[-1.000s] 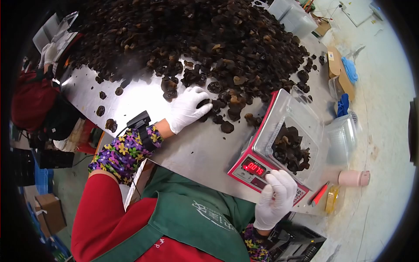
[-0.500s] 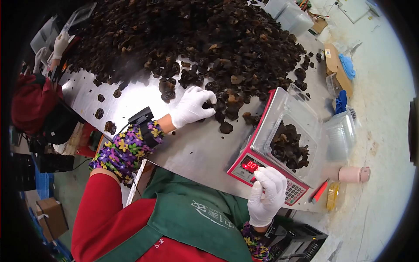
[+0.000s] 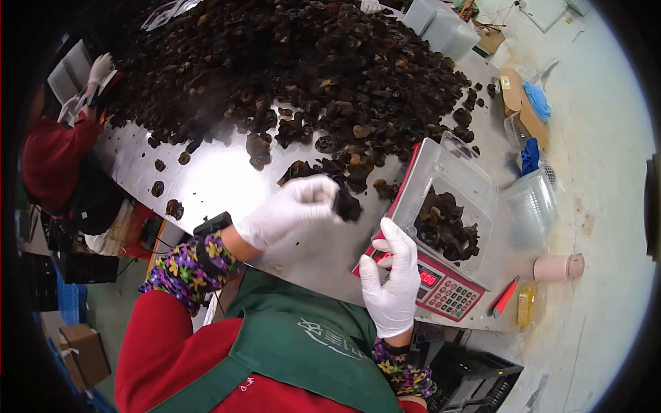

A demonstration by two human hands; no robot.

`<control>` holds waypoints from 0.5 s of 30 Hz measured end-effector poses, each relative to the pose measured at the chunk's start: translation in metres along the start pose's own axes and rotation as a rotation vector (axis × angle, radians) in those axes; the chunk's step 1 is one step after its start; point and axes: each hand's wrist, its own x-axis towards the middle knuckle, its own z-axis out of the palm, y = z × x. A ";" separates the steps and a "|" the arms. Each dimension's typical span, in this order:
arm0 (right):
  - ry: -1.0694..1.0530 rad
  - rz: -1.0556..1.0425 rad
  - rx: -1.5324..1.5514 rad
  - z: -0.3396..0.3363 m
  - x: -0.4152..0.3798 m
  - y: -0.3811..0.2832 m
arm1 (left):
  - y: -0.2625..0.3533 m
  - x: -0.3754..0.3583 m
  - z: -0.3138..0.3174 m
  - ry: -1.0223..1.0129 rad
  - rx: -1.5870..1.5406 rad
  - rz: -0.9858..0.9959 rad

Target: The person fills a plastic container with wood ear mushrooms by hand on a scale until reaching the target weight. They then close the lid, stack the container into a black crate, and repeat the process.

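My left hand [image 3: 292, 206], in a white glove, pinches a dark piece of fungus [image 3: 347, 206] above the metal table [image 3: 275, 265]. My right hand [image 3: 392, 282], also gloved, is raised with its fingers apart in front of the red scale [image 3: 451, 292] and covers part of its display. On the scale lies an open clear plastic box [image 3: 490, 230] with dark fungus pieces [image 3: 447, 224] in it. A large heap of the same fungus [image 3: 275, 69] spreads over the table beyond my hands.
A co-worker in red [image 3: 55, 155] is at the left. Clear boxes [image 3: 441, 27] stand behind the heap. On the right are stacked clear trays [image 3: 530, 206], a pink cylinder [image 3: 558, 267], a red cutter [image 3: 506, 297], a yellow item [image 3: 526, 305] and a cardboard box [image 3: 525, 110].
My left hand has come back from the heap's edge with a fungus piece in its fingers. My right hand has moved up and left, its fingers now apart. The co-worker has shifted.
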 end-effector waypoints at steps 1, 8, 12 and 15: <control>0.007 0.027 0.047 0.002 0.002 -0.005 | 0.001 -0.009 0.012 -0.010 0.062 -0.066; 0.101 -0.129 -0.210 -0.042 0.001 0.000 | 0.004 -0.031 0.043 -0.066 0.189 -0.135; 0.340 -0.111 -0.343 -0.089 0.023 0.022 | -0.016 -0.008 -0.019 0.372 1.120 0.424; 0.265 -0.067 -0.301 -0.107 0.032 0.042 | -0.035 0.012 -0.052 0.491 1.363 0.375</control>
